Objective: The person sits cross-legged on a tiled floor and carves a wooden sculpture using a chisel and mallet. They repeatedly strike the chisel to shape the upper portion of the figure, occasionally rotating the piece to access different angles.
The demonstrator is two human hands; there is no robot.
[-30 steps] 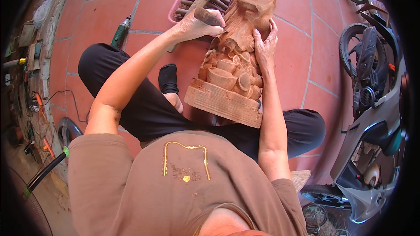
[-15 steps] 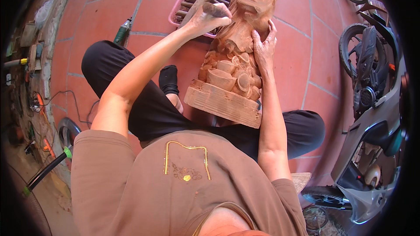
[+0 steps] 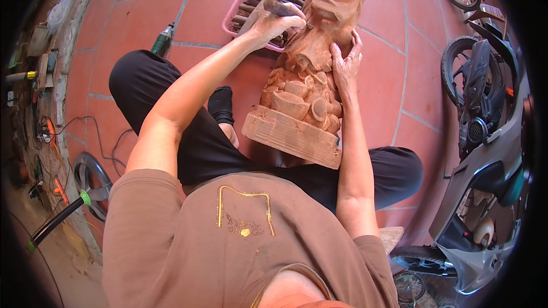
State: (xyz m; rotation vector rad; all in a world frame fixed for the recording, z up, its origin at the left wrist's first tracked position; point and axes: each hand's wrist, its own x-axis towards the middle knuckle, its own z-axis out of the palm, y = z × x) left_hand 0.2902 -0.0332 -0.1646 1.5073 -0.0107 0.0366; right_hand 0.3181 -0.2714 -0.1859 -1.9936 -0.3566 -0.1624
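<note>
Nearest you: your brown shirt [image 3: 251, 217], then your dark trousers [image 3: 211, 148], legs folded on the tiled floor [image 3: 388, 68]. The wood carving [image 3: 311, 60] is right in front, btwn your hands, its squared base [image 3: 291, 140] by your lap. Long axis runs away from you, far end leaning a bit to your R; can't tell how steeply it's propped.

Key relation: your L hand [image 3: 272, 25] is off the carving's L edge, upper part, w/ the carving to its R. The hand tool [image 3: 278, 8] in it slants in from upper L toward that edge. L grip: fingers closed round the tool; tip's too small to tell if touching. A pale wood stick [image 3: 251, 21] shows just beyond that hand; can't tell if it's held too.

R hand [image 3: 346, 64] is on the carving's R side, same stretch, fingers spread up the edge, thumb apart, palm-side laid on, not closed round it. Both hands abt equally near. L forearm angles up to the R; R forearm's nearly straight out.

Farther: pink basket [image 3: 229, 17] of tools behind L hand, green power tool [image 3: 162, 40] on floor to L, motorbike [image 3: 476, 165] far R.
</note>
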